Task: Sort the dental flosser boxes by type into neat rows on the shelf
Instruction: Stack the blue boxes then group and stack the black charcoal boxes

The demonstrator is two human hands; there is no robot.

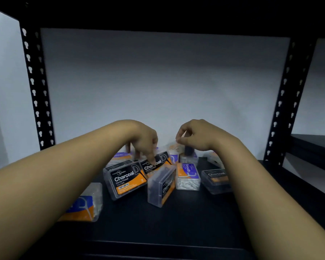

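Flosser boxes lie scattered on the dark shelf (186,222), not in rows; we see two kinds, the black and orange Charcoal ones and the purple and orange Smooth ones. Our left hand (143,139) reaches down over the middle of the heap; its fingers are spread and point downward, and one fingertip touches the label of a tilted Charcoal box (155,164); we cannot tell if the other fingers grip anything. Just in front and to the left of it another Charcoal box (126,180) leans with its label facing us; beside that a clear box (160,186) stands on its edge, with the label turned to the right. Right of this one a Smooth box (188,176) stands upright, with white flossers visible in its lower part. Our right hand (195,136) hovers above the back of the heap; its fingers are curled and thumb meets fingertips, but whether it pinches something is not clear; a dark box (189,150) stands just under it. One more Charcoal box (216,180) lies near our right forearm; a Smooth box (84,205) lies apart at the front left, partly hidden by our left forearm.
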